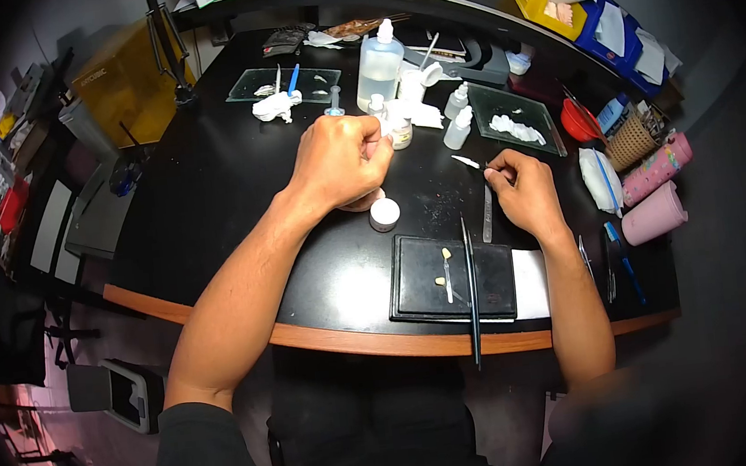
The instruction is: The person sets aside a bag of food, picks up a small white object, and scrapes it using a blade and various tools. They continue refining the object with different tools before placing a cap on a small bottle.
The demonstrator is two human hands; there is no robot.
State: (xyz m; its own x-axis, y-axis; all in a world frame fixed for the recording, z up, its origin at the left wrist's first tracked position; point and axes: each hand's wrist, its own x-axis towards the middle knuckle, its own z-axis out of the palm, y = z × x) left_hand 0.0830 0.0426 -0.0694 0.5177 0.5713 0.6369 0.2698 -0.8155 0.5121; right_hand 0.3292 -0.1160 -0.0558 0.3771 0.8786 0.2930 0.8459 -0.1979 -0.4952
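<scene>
My left hand (339, 160) is closed, thumb against the fingers, in front of a small glass jar (401, 133); what it holds is hidden. Just below it is a round white container (384, 215). On the right, my right hand (526, 189) is pinched closed beside a thin flat metal strip (487, 213) and a small white pointed piece (466, 161); its grip is too small to make out. A black block (415, 301) near the table edge bears two small yellowish pieces and a thin clear stick. Dark tweezers (472, 286) lie across it.
Behind my hands are a large clear bottle (379, 66), small white dropper bottles (458, 129), and glass plates (552, 130) with white tissue. Pink cups (654, 213), a white pouch (600, 180) and a blue brush (625, 263) are at the right. Coloured bins (541, 15) line the back shelf.
</scene>
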